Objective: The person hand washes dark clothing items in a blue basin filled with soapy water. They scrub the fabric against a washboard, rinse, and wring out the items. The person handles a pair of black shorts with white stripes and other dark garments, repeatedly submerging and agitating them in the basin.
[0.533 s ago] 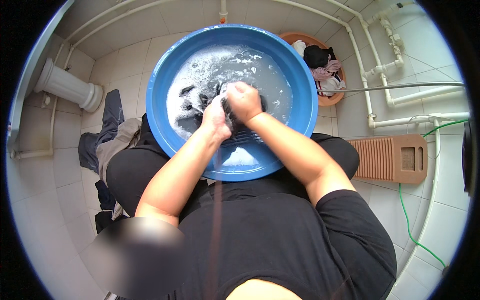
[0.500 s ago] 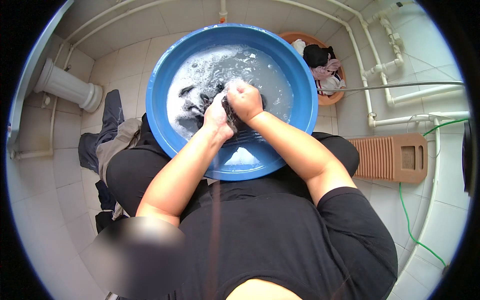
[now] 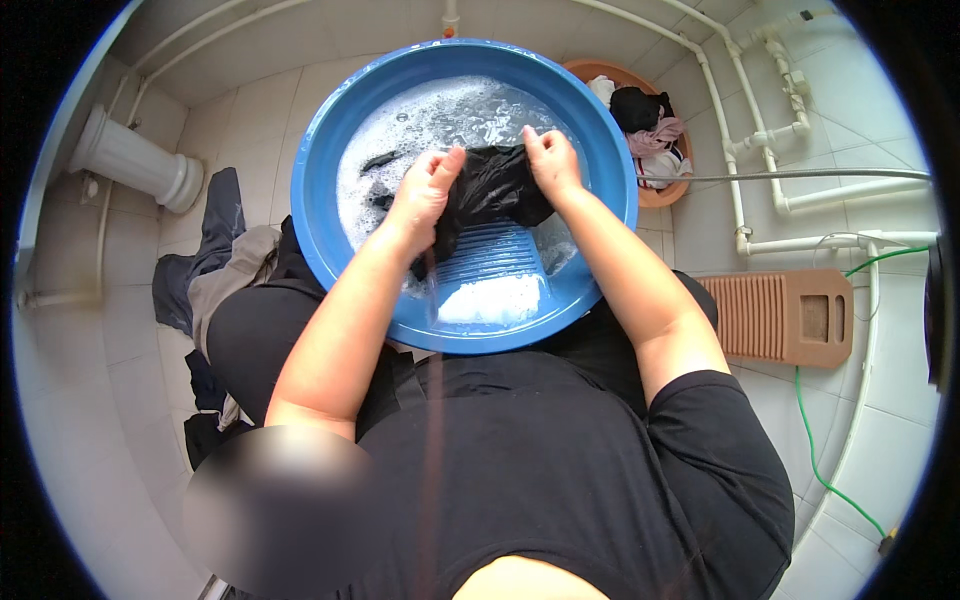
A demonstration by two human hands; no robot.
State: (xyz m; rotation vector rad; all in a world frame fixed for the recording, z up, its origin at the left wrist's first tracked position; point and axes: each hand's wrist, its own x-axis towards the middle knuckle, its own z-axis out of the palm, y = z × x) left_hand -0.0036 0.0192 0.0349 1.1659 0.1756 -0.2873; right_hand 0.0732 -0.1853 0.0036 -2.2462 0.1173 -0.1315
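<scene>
Stretched between my two hands is a wet black garment (image 3: 492,187), held over the soapy water in a large blue basin (image 3: 312,200). My left hand (image 3: 425,195) grips its left side, thumb up, and part of the cloth hangs down below that hand. At the upper right corner my right hand (image 3: 550,165) pinches the fabric. Just below the cloth, a ribbed washboard surface (image 3: 490,255) shows at the basin's near side. White suds (image 3: 375,130) float at the left, with dark cloth partly sunk among them.
An orange-brown basin (image 3: 660,195) with dark, pink and white clothes stands at the far right. A brown washboard (image 3: 775,318) lies right of my knee, near a green cord (image 3: 815,450). Grey and beige clothes (image 3: 215,265) lie on the left floor. White pipes (image 3: 710,110) run along the walls.
My hands were close together, squeezing the black garment in the water. Now they are apart, the right one farther right, and the cloth is spread between them. More of the ribbed surface shows.
</scene>
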